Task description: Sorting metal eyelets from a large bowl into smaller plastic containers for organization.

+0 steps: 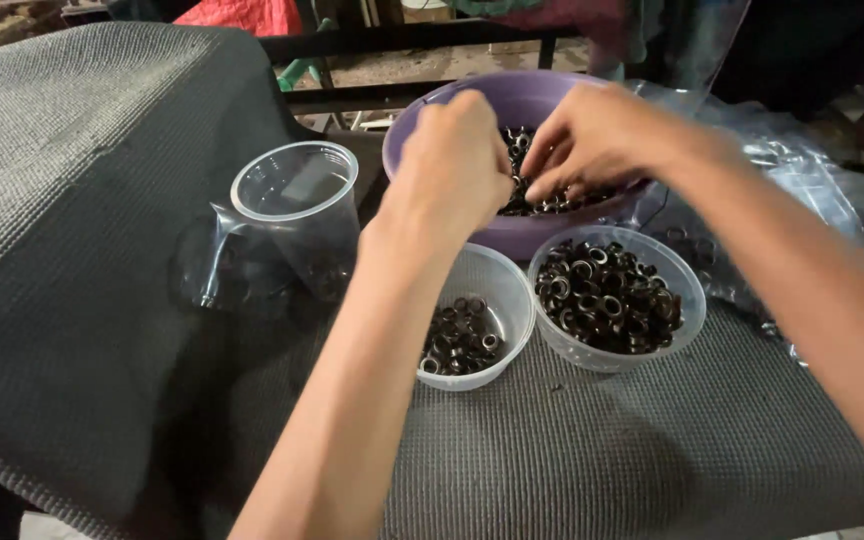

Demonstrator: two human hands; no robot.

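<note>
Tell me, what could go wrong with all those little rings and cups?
The clear cup stands close beside the left arm, so a bump might tip it. The right tub is heaped with rings near its rim, so some could spill onto the mat. Both the left hand and right hand crowd the purple bowl, so rings may slip from the fingers.

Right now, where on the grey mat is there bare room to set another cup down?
The grey mat is bare left of the clear plastic cup, and along the near edge below the two clear bowls. It is crowded around the purple bowl, where both hands reach in, and the plastic bags fill the right.
</note>
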